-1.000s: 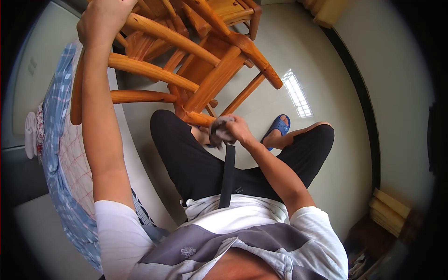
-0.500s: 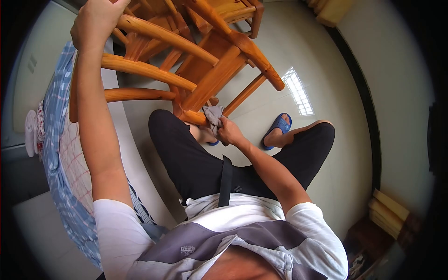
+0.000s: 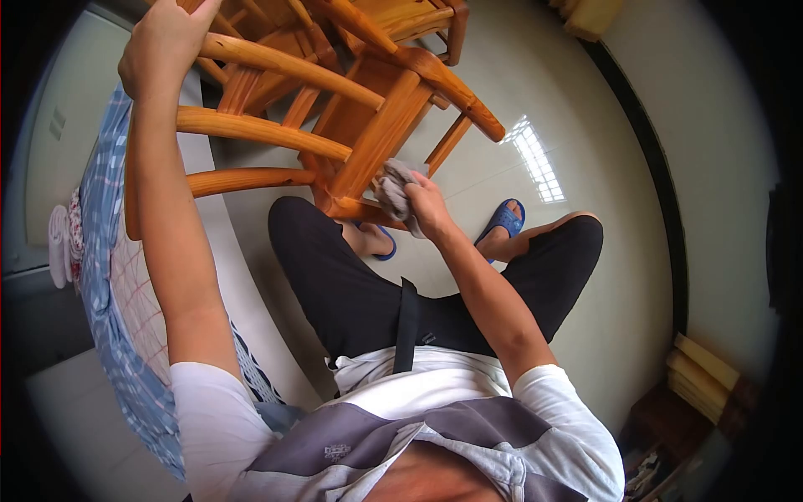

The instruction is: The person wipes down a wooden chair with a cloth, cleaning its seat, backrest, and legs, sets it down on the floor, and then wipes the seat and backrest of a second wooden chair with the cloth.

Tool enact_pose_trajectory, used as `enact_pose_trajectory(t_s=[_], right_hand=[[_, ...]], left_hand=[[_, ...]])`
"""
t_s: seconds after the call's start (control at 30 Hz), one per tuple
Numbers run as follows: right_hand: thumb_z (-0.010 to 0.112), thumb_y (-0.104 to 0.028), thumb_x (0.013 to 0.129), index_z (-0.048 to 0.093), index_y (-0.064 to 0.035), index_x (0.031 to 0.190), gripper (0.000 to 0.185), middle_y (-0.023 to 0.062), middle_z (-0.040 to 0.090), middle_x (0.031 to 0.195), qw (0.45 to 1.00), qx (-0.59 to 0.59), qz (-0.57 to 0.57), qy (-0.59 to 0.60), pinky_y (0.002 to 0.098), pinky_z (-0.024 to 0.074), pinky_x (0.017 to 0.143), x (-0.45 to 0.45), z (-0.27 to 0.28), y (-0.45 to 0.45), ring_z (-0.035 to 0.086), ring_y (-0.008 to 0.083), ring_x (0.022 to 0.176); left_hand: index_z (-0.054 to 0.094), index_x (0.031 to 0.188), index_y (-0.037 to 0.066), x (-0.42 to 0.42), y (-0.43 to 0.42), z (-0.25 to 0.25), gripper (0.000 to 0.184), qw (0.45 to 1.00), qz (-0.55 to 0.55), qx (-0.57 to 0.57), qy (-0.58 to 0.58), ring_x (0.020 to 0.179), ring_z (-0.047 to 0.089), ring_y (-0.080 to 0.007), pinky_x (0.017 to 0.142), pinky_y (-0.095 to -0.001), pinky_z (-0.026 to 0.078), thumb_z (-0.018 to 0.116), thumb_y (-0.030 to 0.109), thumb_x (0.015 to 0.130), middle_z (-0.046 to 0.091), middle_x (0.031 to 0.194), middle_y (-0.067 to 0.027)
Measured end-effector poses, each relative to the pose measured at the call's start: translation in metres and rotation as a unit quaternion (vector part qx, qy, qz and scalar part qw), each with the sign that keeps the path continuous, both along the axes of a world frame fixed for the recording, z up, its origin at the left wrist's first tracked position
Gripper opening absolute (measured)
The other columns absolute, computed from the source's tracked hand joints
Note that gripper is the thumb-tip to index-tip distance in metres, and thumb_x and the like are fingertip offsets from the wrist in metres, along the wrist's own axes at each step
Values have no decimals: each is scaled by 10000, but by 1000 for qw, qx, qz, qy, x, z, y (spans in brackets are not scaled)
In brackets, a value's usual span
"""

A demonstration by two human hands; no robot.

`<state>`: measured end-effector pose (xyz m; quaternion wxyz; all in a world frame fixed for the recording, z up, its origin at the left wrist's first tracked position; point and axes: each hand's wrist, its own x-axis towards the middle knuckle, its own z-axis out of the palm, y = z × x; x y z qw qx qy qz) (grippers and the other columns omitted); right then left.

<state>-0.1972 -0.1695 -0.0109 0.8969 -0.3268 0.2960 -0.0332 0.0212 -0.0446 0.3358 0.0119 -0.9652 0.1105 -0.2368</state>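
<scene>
An orange-brown wooden chair [image 3: 351, 125] is tilted over in front of my knees. At the top left, my left hand [image 3: 167, 46] grips part of its frame, with the fingertips cut off by the view's edge. My right hand [image 3: 428, 203] is closed around a crumpled grey cloth [image 3: 395, 189]. The cloth lies against or just beside the lower chair frame, between my legs; I cannot tell whether it presses on the wood.
More wooden chairs [image 3: 410, 25] stand close behind this one. On the left is a bed edge with a blue checked cloth [image 3: 109, 276]. The shiny tiled floor [image 3: 577, 276] reaches a dark skirting at the right wall. Yellowish stacked blocks [image 3: 698, 381] sit at lower right.
My right hand and the cloth have moved up and slightly right, away from the low end of the frame. My left hand and the chair have shifted slightly left.
</scene>
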Motion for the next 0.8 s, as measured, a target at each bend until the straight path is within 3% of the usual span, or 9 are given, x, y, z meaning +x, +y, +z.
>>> enact_pose_trajectory(t_s=[0.07, 0.1, 0.17, 0.37, 0.43, 0.5, 0.6, 0.7, 0.8], right_hand=[[437, -14, 741, 629, 2, 978, 306, 181, 645, 841, 926, -354, 132, 7, 345, 518, 728, 21, -25, 15, 646, 271, 806], [454, 15, 734, 601, 28, 977, 285, 138, 642, 928, 899, -377, 222, 21, 360, 502, 780, 25, -34, 19, 629, 295, 840], [505, -17, 727, 599, 21, 953, 248, 210, 605, 944, 735, -624, 266, -12, 401, 476, 811, 16, -50, 42, 575, 368, 908], [534, -44, 723, 642, -52, 900, 208, 207, 562, 977, 706, -668, 221, -84, 467, 459, 818, -21, -15, 42, 545, 395, 946], [538, -83, 718, 690, -110, 978, 302, 153, 607, 1017, 594, -671, 431, -109, 447, 472, 831, -34, 0, 31, 570, 367, 973], [527, -112, 718, 705, -171, 1038, 371, 112, 661, 1005, 607, -598, 523, -31, 430, 483, 846, -52, -21, 28, 603, 336, 978], [490, -86, 731, 694, -97, 929, 284, 117, 667, 816, 781, -448, 428, 80, 352, 503, 767, -76, -81, -1, 646, 236, 833], [454, -31, 757, 651, -11, 889, 239, 76, 636, 771, 911, -282, 197, 229, 305, 504, 683, -70, -93, -28, 613, 164, 755], [408, 21, 752, 563, 20, 1112, 393, 121, 640, 965, 971, -139, -71, 179, 302, 505, 744, -57, -87, -48, 630, 216, 844]], left_hand=[[623, 1073, 136, -1, 0, 0, 574, 1000, -4, -8, 0, 936, 640, -333, 793, -444, 488, 521, 629, 799, 688, 966, -109], [623, 1065, 137, -1, 1, 0, 570, 1000, -5, -16, -2, 930, 641, -331, 789, -442, 488, 521, 630, 799, 689, 958, -105], [624, 1066, 141, 1, 2, -1, 570, 1000, -2, -15, -8, 927, 643, -329, 786, -441, 491, 522, 634, 797, 690, 956, -102], [624, 1086, 154, 10, 9, -7, 591, 999, -18, -23, -16, 920, 650, -321, 780, -435, 500, 521, 653, 787, 691, 961, -98], [624, 1095, 158, 11, 12, -7, 597, 999, -28, -30, -25, 920, 651, -319, 781, -433, 502, 520, 658, 785, 691, 964, -96], [620, 1114, 162, 11, 11, -6, 605, 999, -24, -4, -27, 924, 650, -316, 786, -436, 501, 517, 659, 784, 692, 968, -91], [625, 1107, 154, 2, 11, -5, 603, 1000, -12, -3, -28, 929, 647, -321, 795, -436, 494, 518, 653, 787, 692, 969, -96], [635, 1085, 143, -2, 12, -2, 595, 1000, -13, -22, -9, 933, 645, -326, 804, -432, 486, 518, 646, 790, 691, 966, -103], [641, 1067, 139, 2, 12, -5, 585, 999, -9, -29, -15, 936, 645, -328, 808, -431, 481, 520, 641, 792, 691, 964, -105]])
